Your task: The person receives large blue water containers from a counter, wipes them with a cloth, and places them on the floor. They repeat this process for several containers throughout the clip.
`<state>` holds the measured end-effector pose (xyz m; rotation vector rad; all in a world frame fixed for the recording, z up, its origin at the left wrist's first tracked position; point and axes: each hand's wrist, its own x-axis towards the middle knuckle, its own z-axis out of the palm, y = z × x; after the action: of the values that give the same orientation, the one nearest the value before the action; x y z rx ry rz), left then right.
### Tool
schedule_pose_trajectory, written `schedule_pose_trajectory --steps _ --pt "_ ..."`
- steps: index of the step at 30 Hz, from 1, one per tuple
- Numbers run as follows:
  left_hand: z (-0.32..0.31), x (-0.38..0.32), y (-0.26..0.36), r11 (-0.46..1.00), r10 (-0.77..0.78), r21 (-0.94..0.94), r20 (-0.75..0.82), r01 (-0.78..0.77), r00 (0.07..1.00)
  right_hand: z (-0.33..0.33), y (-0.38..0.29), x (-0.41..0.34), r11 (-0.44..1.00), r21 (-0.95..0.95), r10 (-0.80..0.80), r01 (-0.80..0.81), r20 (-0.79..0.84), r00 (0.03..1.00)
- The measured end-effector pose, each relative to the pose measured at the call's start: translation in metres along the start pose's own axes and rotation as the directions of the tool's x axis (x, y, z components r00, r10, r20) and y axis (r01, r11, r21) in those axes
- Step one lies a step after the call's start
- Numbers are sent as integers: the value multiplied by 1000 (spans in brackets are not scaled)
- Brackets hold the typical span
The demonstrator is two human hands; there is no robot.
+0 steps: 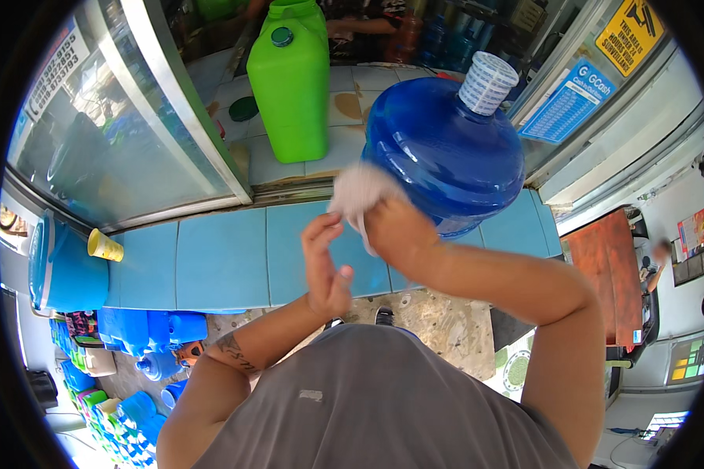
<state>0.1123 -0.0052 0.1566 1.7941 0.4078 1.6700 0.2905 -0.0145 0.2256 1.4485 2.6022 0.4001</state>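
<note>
My right hand [402, 228] is closed on a pale cloth [364, 190], both blurred, just left of a large blue water jug [440, 146]. A white printed seal [488, 82] wraps the jug's neck and cap. Beside the cloth, my left hand [328, 267] is raised with its fingers apart and nothing in it. Whether a fingertip touches the cloth cannot be told. Below both hands runs a light-blue tiled ledge [223, 255]. A bright green jerrycan [290, 99] with a dark green cap [282, 37] stands behind the ledge, inside the window opening.
A framed glass panel [129, 117] borders the opening at left. On the ledge's left end are a blue bucket [73, 264] and a yellow cup [105, 245]. Several blue containers [152, 331] crowd the floor at left. A reddish-brown table [604, 275] stands at right, with a person beyond it.
</note>
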Motion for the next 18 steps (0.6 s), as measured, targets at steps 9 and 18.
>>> schedule_pose_trajectory --steps 9,18 --pt "50 140 -10 987 113 89 225 -136 968 -178 96 -22 964 222 31 146 -638 769" --pt "43 68 -126 903 -176 -359 196 238 965 -86 165 -180 695 696 642 -179 -490 590"
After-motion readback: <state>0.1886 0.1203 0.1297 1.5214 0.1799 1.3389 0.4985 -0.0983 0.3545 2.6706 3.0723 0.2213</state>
